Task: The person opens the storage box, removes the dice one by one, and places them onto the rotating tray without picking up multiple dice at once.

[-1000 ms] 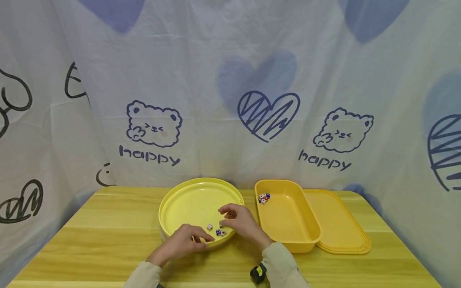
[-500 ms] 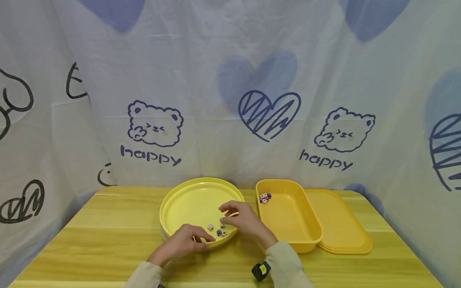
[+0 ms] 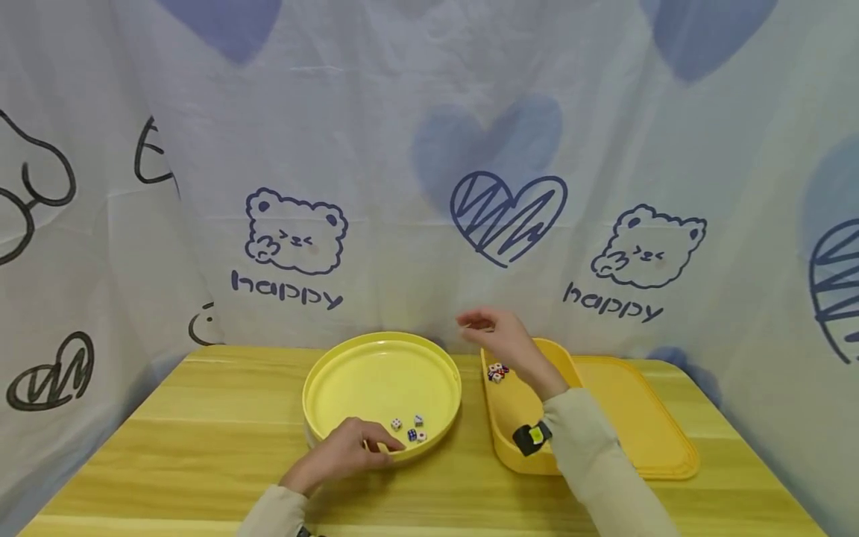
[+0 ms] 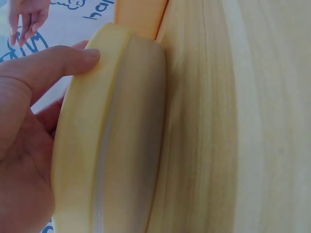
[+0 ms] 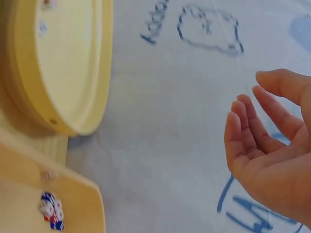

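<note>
Several small dice, among them a blue die (image 3: 412,435) and a white die (image 3: 397,424), lie near the front right of a round yellow tray (image 3: 376,380). My left hand (image 3: 352,447) grips the tray's front rim; in the left wrist view its thumb (image 4: 80,60) presses the outer wall while the other fingers pass behind the rim. Raised over the back of an orange box (image 3: 517,406), my right hand (image 3: 506,339) holds nothing, its fingers loosely bent in the right wrist view. Inside the box, a cluster of dice (image 5: 51,211) sits in the back left corner.
A flat orange lid (image 3: 637,418) lies on the wooden table (image 3: 201,440) to the right of the box, partly behind my right sleeve. Close behind the table hangs a white curtain (image 3: 396,261) printed with hearts and bears.
My right hand has left the dice in the tray, rising and moving right to above the box. My left hand stays on the tray's rim.
</note>
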Tool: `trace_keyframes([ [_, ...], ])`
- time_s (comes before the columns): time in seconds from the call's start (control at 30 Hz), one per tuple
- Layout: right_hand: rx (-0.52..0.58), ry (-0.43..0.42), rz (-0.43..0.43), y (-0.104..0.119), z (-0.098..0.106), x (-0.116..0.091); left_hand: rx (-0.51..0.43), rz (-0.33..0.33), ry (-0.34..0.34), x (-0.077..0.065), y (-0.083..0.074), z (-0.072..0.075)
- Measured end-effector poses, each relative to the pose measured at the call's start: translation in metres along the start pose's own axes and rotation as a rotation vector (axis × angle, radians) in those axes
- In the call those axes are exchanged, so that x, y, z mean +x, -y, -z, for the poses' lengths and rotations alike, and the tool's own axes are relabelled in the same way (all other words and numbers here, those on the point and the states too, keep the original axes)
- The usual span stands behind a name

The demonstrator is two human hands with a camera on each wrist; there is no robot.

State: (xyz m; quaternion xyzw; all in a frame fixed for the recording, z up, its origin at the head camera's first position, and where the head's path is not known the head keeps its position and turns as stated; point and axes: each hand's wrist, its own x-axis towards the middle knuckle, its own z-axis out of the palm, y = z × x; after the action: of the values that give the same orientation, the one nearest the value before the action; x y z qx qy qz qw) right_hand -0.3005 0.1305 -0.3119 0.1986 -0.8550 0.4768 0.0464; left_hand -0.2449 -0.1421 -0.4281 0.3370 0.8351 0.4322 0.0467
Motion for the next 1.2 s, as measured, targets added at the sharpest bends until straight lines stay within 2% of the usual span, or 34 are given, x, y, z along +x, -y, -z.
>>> trace_keyframes([
  [0.1, 0.025, -0.026, -0.027, -0.005, 0.013, 0.008, -0.003, -0.02, -0.003, 0.0, 0.001, 0.0],
  [0.2, 0.041, -0.036, -0.035, -0.014, 0.02, 0.016, -0.005, -0.013, -0.009, 0.0, 0.003, -0.001],
  [0.37, 0.074, -0.061, -0.045, -0.035, 0.024, 0.025, -0.006, -0.004, -0.01, -0.001, 0.004, -0.002],
  [0.6, 0.088, -0.091, -0.149, -0.066, 0.027, 0.031, -0.013, -0.019, -0.006, 0.0, 0.003, -0.002],
  [0.83, 0.086, -0.028, -0.295, -0.093, 0.025, 0.032, -0.005, -0.025, -0.007, 0.0, 0.003, -0.001],
  [0.97, 0.097, -0.032, -0.345, -0.113, 0.02, 0.031, -0.006, -0.015, -0.009, -0.001, 0.005, -0.002],
  [1.2, 0.105, -0.072, -0.356, -0.146, 0.013, 0.029, 0.023, -0.014, -0.015, 0.0, 0.006, -0.002],
])
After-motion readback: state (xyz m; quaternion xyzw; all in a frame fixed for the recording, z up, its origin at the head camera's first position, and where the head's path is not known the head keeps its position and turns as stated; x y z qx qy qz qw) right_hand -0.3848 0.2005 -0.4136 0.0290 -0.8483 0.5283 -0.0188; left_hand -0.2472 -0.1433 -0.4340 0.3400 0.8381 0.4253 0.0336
